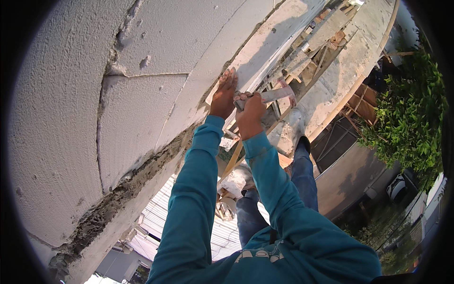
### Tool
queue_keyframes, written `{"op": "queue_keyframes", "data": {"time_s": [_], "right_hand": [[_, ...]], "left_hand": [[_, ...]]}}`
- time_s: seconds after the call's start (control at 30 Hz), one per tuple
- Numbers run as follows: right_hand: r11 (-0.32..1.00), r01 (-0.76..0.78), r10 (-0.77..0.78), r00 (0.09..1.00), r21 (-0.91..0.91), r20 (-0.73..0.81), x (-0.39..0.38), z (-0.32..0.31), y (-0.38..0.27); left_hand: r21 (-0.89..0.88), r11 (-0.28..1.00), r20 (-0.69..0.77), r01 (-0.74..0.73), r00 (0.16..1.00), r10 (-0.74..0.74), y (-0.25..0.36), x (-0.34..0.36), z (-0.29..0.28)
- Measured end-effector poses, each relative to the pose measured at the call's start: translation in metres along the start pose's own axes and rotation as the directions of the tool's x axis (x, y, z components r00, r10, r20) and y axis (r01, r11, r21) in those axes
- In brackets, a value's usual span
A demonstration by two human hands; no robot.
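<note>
My left hand lies against the pale block wall, its fingers stretched out flat along the surface near a long gap between blocks. Close beside it on the right, my right hand grips a hammer by its handle. The hammer's handle looks dusty, and its worn reddish head points away to the right, over the boards. It is apart from the wall. Both my arms wear teal sleeves.
My feet stand on narrow, dusty planks high up, with loose wood and broken block pieces along them. Rough mortar runs under the blocks. Below lie a corrugated roof, a leafy tree and a parked vehicle.
</note>
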State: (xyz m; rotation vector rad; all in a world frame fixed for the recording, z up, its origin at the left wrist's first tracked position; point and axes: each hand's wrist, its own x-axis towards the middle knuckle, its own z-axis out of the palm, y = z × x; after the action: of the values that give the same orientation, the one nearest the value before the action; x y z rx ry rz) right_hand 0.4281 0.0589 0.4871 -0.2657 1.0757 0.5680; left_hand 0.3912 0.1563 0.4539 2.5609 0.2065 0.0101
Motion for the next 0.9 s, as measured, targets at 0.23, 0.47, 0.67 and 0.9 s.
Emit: {"op": "queue_keyframes", "data": {"time_s": [0.23,0.47,0.67,0.9], "right_hand": [[0.953,-0.016,0.028,0.999,-0.302,0.035,-0.008,-0.012,-0.015],[0.968,0.088,-0.061,0.991,-0.234,0.119,0.033,-0.034,-0.089],[0.881,0.472,-0.47,0.879,0.013,-0.075,0.093,0.054,-0.1],[0.887,0.268,-0.183,0.952,-0.376,0.246,0.1,0.049,-0.116]], "left_hand": [[0.087,0.996,-0.053,0.021,0.998,-0.016,-0.003,-0.002,0.014],[0.296,0.952,-0.109,0.081,0.993,-0.05,0.009,-0.007,0.024],[0.242,0.953,-0.073,0.182,0.983,-0.169,0.016,0.003,0.02],[0.294,0.936,-0.035,0.192,0.981,-0.19,0.019,0.009,0.021]]}}
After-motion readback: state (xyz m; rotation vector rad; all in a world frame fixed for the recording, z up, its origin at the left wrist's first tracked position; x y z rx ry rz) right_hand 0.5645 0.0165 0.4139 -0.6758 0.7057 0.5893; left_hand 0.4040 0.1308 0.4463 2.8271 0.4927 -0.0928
